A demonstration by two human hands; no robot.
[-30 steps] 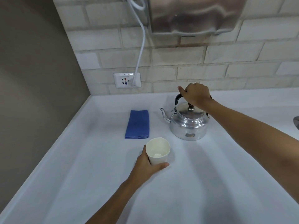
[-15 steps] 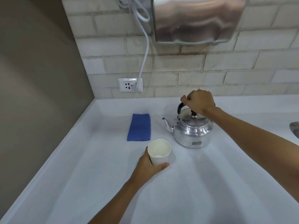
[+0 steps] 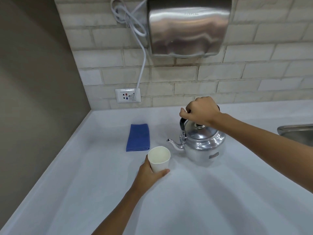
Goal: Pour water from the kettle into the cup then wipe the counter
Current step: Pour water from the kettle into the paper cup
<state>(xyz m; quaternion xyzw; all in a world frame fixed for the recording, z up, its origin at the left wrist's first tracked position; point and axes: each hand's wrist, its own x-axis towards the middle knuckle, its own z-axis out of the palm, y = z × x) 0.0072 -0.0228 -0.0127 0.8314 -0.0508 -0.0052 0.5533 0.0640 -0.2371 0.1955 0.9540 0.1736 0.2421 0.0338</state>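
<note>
A shiny metal kettle (image 3: 204, 146) stands on the white counter (image 3: 203, 197), its spout pointing left toward the cup. My right hand (image 3: 201, 111) is closed around the kettle's black handle above the lid. A white paper cup (image 3: 159, 161) stands upright just left of the spout, and my left hand (image 3: 149, 177) wraps its near side. A folded blue cloth (image 3: 138, 137) lies flat behind the cup, to the left of the kettle.
A steel sink rim (image 3: 296, 133) shows at the right edge. On the brick wall hang a metal hand dryer (image 3: 188, 26) and a socket (image 3: 128, 95) with a white cable plugged in. A brown wall (image 3: 33, 99) bounds the counter's left side.
The view has tilted up, showing more of the wall. Both hands keep their holds on the kettle handle and the cup; the kettle's body sits slightly nearer the cup.
</note>
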